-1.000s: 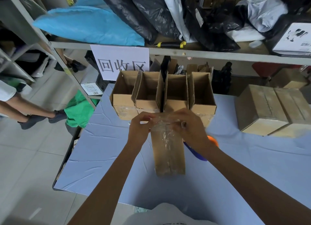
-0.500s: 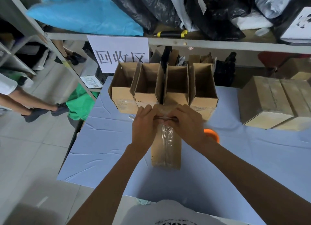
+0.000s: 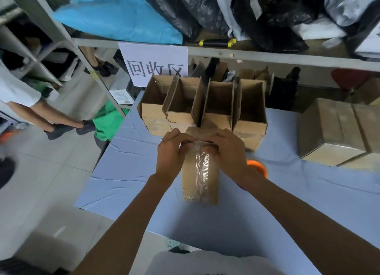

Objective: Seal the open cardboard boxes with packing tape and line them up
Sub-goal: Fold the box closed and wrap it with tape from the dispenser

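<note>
Both hands have closed in: left hand point(image 3: 171, 153) and right hand point(image 3: 226, 151) curl fingers, pinching tape point(image 3: 200, 167) at the box point(image 3: 200, 184) far end, box lengthwise toward me.

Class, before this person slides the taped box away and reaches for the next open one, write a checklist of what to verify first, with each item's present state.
1. Clear packing tape strip runs along the top seam of the narrow brown cardboard box: ok.
2. Tape pressed down over the far edge: cannot tell, left hand and right hand cover it.
3. Tape cut free of the orange tape dispenser: cannot tell.
4. Four open brown cardboard boxes waiting in a row behind: ok.
5. Bare blue tablecloth beside the sealed brown boxes on the right: ok.
</note>
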Demonstrator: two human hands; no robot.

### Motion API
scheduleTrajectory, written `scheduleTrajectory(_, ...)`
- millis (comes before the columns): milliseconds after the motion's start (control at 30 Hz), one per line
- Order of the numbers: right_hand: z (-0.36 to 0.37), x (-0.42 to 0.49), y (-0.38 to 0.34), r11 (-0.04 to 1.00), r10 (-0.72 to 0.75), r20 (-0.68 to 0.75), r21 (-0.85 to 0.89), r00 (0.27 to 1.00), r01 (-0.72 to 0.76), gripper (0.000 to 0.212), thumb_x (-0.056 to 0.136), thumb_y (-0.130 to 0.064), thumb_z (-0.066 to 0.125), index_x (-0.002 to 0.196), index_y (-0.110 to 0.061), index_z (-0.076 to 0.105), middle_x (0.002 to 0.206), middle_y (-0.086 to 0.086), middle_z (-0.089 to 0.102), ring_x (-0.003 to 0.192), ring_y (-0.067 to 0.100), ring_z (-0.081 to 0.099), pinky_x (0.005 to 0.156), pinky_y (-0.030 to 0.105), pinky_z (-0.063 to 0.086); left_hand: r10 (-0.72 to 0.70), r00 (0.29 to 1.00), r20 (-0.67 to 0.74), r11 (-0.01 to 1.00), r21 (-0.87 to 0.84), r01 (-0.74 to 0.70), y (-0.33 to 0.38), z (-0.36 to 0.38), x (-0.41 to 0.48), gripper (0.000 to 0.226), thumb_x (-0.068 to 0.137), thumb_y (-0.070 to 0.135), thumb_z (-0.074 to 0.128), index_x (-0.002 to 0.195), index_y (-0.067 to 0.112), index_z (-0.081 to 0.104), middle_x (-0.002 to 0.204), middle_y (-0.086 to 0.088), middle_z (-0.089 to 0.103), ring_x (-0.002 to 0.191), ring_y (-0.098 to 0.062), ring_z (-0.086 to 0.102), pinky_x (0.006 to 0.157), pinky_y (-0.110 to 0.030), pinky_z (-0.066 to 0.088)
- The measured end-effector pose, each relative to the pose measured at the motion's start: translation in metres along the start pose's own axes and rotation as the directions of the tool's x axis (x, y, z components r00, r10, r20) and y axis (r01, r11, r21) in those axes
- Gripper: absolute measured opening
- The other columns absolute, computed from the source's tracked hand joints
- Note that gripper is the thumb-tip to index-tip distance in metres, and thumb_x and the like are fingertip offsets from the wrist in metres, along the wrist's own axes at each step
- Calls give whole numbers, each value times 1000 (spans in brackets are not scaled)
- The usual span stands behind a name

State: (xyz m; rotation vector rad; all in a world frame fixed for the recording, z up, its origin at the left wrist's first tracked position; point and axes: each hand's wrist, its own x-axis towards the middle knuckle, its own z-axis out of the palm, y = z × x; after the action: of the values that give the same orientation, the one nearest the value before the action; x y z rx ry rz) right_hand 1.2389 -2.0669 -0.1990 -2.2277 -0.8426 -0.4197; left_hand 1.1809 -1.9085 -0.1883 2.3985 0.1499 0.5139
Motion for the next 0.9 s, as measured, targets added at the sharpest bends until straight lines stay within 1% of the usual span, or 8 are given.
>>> scheduleTrajectory(200, -3, -1, -1, 993, -26, -60, 115, 998, 33, 16, 74, -10, 72, 89, -16, 75, 94, 1, 72, 90, 10, 56, 82, 9, 34, -59, 994, -89, 998, -6, 59, 10, 2, -3, 15, 78, 14, 63, 85, 18, 76, 76, -1, 65, 75, -22, 61, 65, -35, 50)
scheduleTrajectory(300, -2, 0, 2, 992, 42, 0, 115, 999, -41, 24, 74, -17, 72, 98, -17, 73, 96, 4, 70, 90, 21, 61, 79, 21, 39, -139, 983, -117, 990, -39, 136, 7, 9, -8, 29, 82, 9, 68, 105, 26, 71, 92, 5, 63, 82, -15, 63, 71, -28, 53)
scheduleTrajectory(400, 2, -14, 9, 972, 210, 50, 96, 976, -214, 53, 83, -39, 64, 129, -15, 54, 125, 12, 53, 116, 27, 44, 94, 32, 34, -421, 906, -39, 873, -288, 393, 7, 18, -22, 46, 87, 28, 67, 128, 36, 47, 119, 11, 48, 96, -8, 59, 77, -20, 53)
scheduleTrajectory(467, 7, -31, 7, 920, 355, 128, 128, 926, -370, 66, 85, -48, 61, 138, -14, 40, 140, 12, 36, 126, 23, 31, 105, 29, 25, -571, 816, 92, 776, -265, 573, 6, 25, -37, 33, 91, 50, 51, 117, 30, 50, 108, 10, 56, 98, -15, 58, 75, -19, 48)
scheduleTrajectory(600, 9, -53, -11, 662, 428, 394, 476, 813, -579, 73, 72, -31, 78, 129, -9, 39, 127, 14, 50, 120, 29, 47, 100, 47, 40, -581, 765, 277, 651, -405, 642, 5, 25, -63, 56, 86, 66, 37, 108, 18, 56, 107, -1, 64, 101, -17, 60, 85, -27, 49)
scheduleTrajectory(700, -2, -57, -19, 609, 410, 394, 554, 823, -568, 57, 64, -8, 74, 114, -18, 49, 110, 9, 62, 104, 24, 60, 87, 52, 49, -553, 744, 375, 560, -494, 666, 8, 12, -71, 42, 86, 47, 60, 117, 19, 53, 119, -4, 60, 97, -12, 64, 79, -33, 55)
scheduleTrajectory(800, -20, -62, -25, 518, 471, 405, 593, 784, -617, 50, 73, 3, 68, 108, -25, 47, 107, 4, 60, 102, 22, 59, 89, 51, 49, -462, 822, 333, 581, -586, 564, 19, 2, -75, 44, 80, 26, 74, 120, 24, 55, 119, -3, 57, 94, -14, 65, 71, -25, 53)
scheduleTrajectory(900, -45, -72, -22, 399, 557, 398, 641, 728, -656, 42, 81, -2, 69, 116, -18, 52, 109, 4, 64, 104, 26, 62, 86, 41, 53, -360, 862, 357, 647, -570, 506, 35, 4, -73, 56, 86, 10, 67, 138, 20, 46, 119, -7, 50, 107, -24, 58, 89, -39, 52)
